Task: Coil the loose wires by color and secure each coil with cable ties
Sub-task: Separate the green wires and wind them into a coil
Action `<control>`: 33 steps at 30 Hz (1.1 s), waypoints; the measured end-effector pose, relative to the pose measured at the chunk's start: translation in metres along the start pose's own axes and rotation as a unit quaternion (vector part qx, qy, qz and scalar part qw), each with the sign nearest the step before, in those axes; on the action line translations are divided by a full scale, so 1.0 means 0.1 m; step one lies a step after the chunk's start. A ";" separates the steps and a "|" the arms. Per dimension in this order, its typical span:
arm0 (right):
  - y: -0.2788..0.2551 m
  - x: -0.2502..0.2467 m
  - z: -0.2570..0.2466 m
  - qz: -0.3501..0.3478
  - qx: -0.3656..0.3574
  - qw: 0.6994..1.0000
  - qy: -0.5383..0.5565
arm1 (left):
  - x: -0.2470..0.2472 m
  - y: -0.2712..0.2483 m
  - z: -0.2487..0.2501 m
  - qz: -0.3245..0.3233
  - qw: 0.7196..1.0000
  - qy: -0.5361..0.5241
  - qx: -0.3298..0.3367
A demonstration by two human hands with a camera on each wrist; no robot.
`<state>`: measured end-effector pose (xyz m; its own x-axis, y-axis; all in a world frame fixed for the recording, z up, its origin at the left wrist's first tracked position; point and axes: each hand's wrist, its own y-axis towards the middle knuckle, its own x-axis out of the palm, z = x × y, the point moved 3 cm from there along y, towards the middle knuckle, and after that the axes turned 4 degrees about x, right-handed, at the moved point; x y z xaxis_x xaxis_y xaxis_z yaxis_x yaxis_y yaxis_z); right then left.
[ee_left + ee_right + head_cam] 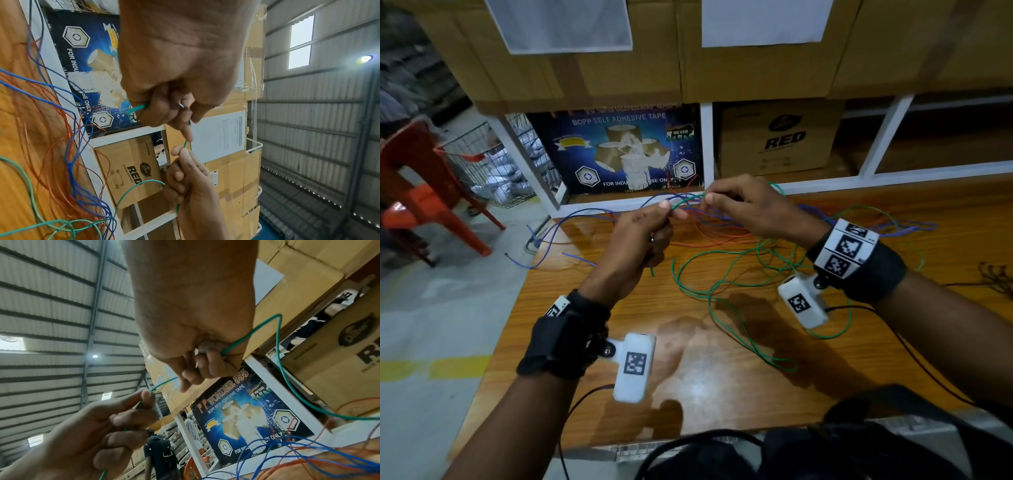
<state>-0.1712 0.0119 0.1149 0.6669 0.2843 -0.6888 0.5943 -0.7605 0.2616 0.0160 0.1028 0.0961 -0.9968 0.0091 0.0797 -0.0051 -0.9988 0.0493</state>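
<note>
Loose green wire [723, 284], blue wire [571, 219] and red wire [717, 241] lie tangled on the wooden table [705, 383]. Both hands are raised over the far part of the tangle. My left hand [671, 209] pinches one green strand between thumb and forefinger, and its other fingers curl round the wire's tail. My right hand [709, 198] pinches the same strand a short way to the right. In the left wrist view the short green span [185, 143] runs between the left hand [174, 113] and the right hand [180, 151]. From the right hand [195, 369] the green wire [277, 353] loops down to the table.
A white shelf frame [707, 144] stands behind the table with a blue tape box [619, 150] and a brown carton [780, 137]. A red plastic chair [421, 185] and a wire basket [493, 164] stand off the table's left edge. Thin dark strips [995, 277] lie at the right edge.
</note>
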 end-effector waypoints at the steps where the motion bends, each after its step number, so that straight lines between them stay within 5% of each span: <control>1: -0.01 -0.01 0.03 0.018 0.000 1.000 0.008 | 0.02 0.00 -0.01 -0.016 1.000 -0.019 -0.017; 6: -0.05 -0.02 0.13 0.059 0.025 0.997 0.032 | 0.07 -0.01 -0.03 -0.066 0.990 -0.110 -0.055; 10: -0.17 -0.03 0.16 0.004 0.015 0.999 0.030 | 0.07 0.01 -0.04 -0.060 0.976 -0.206 -0.037; 15: -0.35 -0.02 0.31 -0.010 -0.006 1.000 -0.013 | -0.11 0.11 -0.17 0.036 0.935 -0.351 -0.042; 21: -0.53 -0.05 0.40 0.068 -0.045 0.996 -0.044 | -0.35 0.17 -0.27 0.130 0.894 -0.428 -0.022; 33: -0.65 0.34 -0.01 0.054 -0.198 0.957 -0.206 | -0.04 0.12 -0.07 0.074 0.936 -0.338 0.062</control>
<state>-0.1861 0.0714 0.0749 0.5480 -0.0998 -0.8305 0.7103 -0.4688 0.5250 0.0193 0.0907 0.0893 -0.7066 -0.0577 0.7052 0.1801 -0.9785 0.1004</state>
